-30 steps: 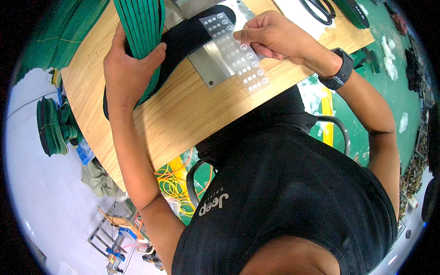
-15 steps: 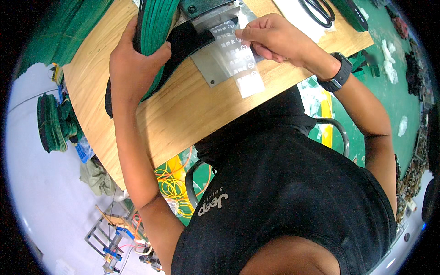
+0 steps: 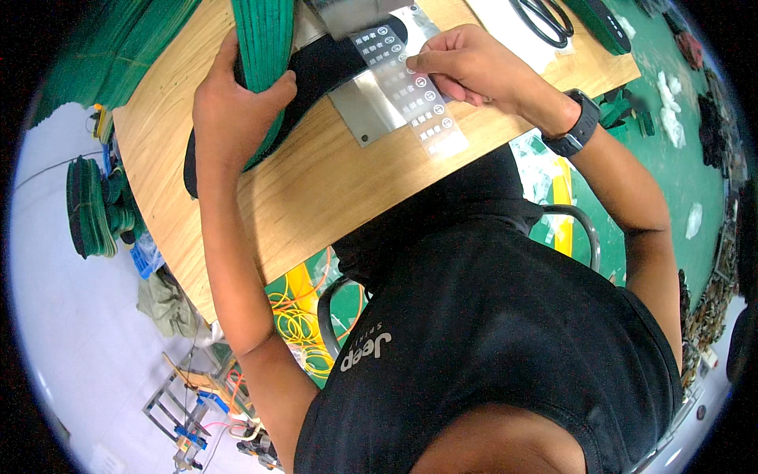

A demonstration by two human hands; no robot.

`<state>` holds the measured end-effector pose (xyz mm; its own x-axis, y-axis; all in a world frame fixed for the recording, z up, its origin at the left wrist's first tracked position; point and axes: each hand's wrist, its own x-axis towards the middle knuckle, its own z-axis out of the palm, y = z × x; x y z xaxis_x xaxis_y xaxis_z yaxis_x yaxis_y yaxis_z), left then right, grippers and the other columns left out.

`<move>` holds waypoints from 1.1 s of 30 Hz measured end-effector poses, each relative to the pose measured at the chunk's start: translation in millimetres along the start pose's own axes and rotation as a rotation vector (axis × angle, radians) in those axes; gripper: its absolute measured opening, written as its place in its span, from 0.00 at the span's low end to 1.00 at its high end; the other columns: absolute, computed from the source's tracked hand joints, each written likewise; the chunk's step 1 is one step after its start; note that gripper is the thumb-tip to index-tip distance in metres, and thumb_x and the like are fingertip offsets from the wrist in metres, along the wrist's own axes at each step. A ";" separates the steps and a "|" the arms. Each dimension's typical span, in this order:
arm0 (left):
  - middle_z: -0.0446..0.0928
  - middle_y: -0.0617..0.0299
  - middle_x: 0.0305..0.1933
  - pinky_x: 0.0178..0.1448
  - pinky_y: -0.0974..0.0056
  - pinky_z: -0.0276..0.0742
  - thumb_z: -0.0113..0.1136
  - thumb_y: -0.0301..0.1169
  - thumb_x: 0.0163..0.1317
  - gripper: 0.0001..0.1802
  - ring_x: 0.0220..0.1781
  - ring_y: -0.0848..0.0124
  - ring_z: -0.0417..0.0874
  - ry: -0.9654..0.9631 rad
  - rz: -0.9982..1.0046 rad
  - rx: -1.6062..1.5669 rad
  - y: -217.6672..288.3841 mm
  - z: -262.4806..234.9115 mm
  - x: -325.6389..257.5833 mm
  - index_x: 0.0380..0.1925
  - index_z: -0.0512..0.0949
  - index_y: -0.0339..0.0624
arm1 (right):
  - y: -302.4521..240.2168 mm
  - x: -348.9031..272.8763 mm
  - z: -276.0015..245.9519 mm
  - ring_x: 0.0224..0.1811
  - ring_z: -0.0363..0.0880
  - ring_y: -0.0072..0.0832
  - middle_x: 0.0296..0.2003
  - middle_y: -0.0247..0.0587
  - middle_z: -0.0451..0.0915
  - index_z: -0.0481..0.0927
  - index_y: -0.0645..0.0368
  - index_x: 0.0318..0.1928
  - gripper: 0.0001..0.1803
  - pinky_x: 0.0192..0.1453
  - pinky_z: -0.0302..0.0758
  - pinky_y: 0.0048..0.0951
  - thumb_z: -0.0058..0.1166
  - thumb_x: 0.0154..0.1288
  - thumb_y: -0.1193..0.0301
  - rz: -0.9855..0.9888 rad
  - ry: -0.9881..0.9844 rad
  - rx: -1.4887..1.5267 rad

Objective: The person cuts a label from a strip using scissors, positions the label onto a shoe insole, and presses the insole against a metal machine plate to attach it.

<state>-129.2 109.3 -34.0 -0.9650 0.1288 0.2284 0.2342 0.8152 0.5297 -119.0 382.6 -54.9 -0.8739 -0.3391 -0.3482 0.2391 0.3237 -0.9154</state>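
Left hand holds thick green stack at far left of table, fingers on left side, thumb on right. Right hand, fingers narrow, pinches right edge of clear strip with white print. Strip's far end over right end of black insole-shaped piece; near part over metal plate. Metal block just beyond black piece, blurred.
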 end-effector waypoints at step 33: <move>0.75 0.56 0.47 0.55 0.65 0.72 0.74 0.37 0.46 0.39 0.49 0.69 0.76 -0.527 -0.262 -0.454 -37.4 -49.7 -51.7 0.54 0.65 0.29 | 4.4 -22.3 -327.2 0.34 0.71 0.29 0.32 0.37 0.77 0.82 0.66 0.38 0.33 0.34 0.70 0.33 0.56 0.58 0.43 0.117 0.498 -0.632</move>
<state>-82.3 44.1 -25.0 -0.8977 0.3094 -0.3137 -0.0960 0.5576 0.8246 -236.9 680.7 14.9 -0.9795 0.1119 -0.1675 0.1862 0.8207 -0.5401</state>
